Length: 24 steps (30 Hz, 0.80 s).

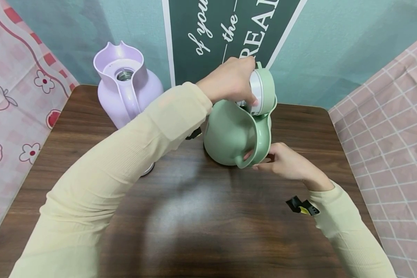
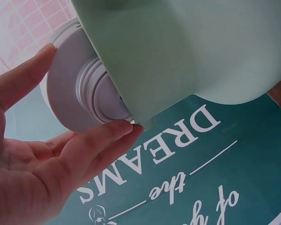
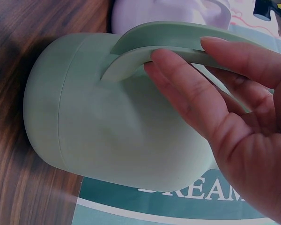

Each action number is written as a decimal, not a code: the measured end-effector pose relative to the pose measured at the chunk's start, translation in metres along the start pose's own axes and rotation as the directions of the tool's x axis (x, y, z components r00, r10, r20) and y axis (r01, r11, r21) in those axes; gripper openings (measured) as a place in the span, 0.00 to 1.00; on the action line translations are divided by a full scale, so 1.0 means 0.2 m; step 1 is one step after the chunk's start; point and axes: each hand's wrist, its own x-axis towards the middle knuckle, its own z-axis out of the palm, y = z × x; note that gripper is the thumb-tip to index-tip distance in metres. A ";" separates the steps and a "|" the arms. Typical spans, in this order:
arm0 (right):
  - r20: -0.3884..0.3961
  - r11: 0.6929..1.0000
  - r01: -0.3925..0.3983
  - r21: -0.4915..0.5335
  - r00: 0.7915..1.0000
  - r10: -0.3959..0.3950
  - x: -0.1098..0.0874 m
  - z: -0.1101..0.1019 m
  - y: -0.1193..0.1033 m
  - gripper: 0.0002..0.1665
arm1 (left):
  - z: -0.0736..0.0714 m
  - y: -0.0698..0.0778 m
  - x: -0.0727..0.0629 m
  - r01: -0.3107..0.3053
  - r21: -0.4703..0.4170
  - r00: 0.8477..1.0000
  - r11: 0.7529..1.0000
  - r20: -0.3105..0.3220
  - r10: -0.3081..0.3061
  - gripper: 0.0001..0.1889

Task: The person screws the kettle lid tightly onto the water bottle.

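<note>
A green vacuum jug [image 1: 226,133] stands on the wooden table. Over its mouth my left hand [image 1: 234,79] grips a green-and-white lid [image 1: 268,90], tilted on its side. The left wrist view shows the thumb on one edge of the lid's pale, stepped underside [image 2: 68,86] and the fingers near the jug's rim. Low on the jug's handle [image 3: 126,65], my right hand [image 1: 288,162] holds on, thumb on one side and fingers on the other. To the left stands a lavender jug [image 1: 149,87], its mouth uncovered.
Half hidden behind my left sleeve, a round white-rimmed thing [image 1: 148,169] lies on the table [image 1: 208,224]. A teal cloth [image 1: 135,19] with a lettered dark panel hangs behind. Patterned cloths border the table left and right.
</note>
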 end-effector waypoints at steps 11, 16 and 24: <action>-0.003 1.000 0.012 0.009 1.000 -0.012 0.00 0.00 0.01 0.14 | 0.01 0.02 0.03 0.008 0.019 1.000 1.000 0.010 -0.008 0.35; -0.008 1.000 0.016 0.003 1.000 -0.016 0.00 0.00 0.01 0.14 | 0.01 0.01 0.04 0.011 0.011 1.000 1.000 -0.004 -0.011 0.32; 0.001 1.000 0.000 0.003 1.000 0.000 0.00 0.00 0.01 0.14 | 0.01 0.01 0.03 0.002 -0.024 1.000 1.000 -0.021 -0.003 0.29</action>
